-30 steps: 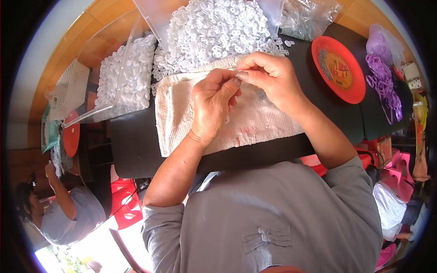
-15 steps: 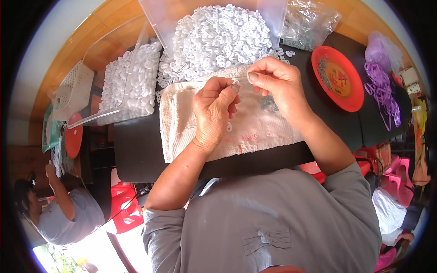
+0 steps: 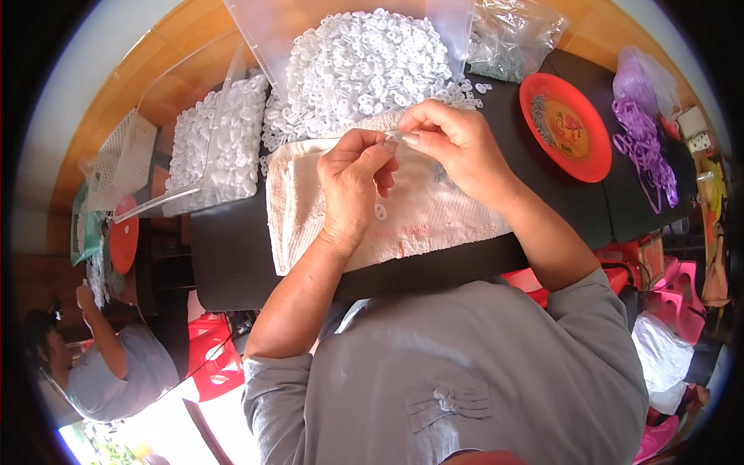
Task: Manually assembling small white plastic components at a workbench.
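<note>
White pieces (image 3: pixel 368 62) look smooth plastic; the towel (image 3: pixel 422 203), rough cloth.

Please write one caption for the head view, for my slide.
The left hand pinches a small white piece, the right hand close by, over a beige towel near a red plate.

A small hand-work workshop, it seems, judging by the heaped white pieces (image 3: pixel 368 62) and clear bins (image 3: pixel 164 201) on the dark surface (image 3: pixel 232 267), with a co-worker (image 3: pixel 128 376) off to the left

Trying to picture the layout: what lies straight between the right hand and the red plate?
In the head view, black tabletop shows between the right hand and the red plate.
</note>
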Demonstrator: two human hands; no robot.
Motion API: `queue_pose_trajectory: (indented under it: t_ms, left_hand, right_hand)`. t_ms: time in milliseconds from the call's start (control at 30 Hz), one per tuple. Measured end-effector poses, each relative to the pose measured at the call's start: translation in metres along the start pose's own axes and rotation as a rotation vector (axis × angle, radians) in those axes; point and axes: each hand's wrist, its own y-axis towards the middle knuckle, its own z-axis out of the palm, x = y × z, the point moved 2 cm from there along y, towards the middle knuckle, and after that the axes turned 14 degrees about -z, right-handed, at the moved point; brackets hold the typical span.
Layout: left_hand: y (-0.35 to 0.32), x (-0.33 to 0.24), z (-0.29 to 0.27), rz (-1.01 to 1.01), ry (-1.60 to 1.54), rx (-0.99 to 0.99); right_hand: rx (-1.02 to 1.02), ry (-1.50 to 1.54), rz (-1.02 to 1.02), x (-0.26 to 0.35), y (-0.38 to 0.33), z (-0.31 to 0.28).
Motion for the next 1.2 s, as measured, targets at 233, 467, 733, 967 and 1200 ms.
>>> queue_pose_trajectory:
  t_ms: [233,467,733,967,1200]
  left_hand:
    - [0.001,-0.002,0.004,-0.028,0.042,0.034]
    - [0.004,0.0,0.001,-0.043,0.059,0.034]
    - [0.004,0.0,-0.003,-0.065,0.114,0.028]
    - [0.0,0.007,-0.003,-0.079,-0.067,-0.045]
    - [0.005,0.004,-0.002,-0.133,-0.122,-0.016]
  right_hand:
    - [0.04,-0.176,-0.095,0.0,0.001,-0.001]
    - [0.017,-0.281,-0.215,-0.007,-0.005,0.005]
    - [-0.003,-0.276,-0.188,-0.01,-0.01,0.013]
    - [-0.056,-0.062,-0.022,-0.016,-0.015,0.029]
    - [-0.072,-0.055,0.031,-0.014,-0.011,0.026]
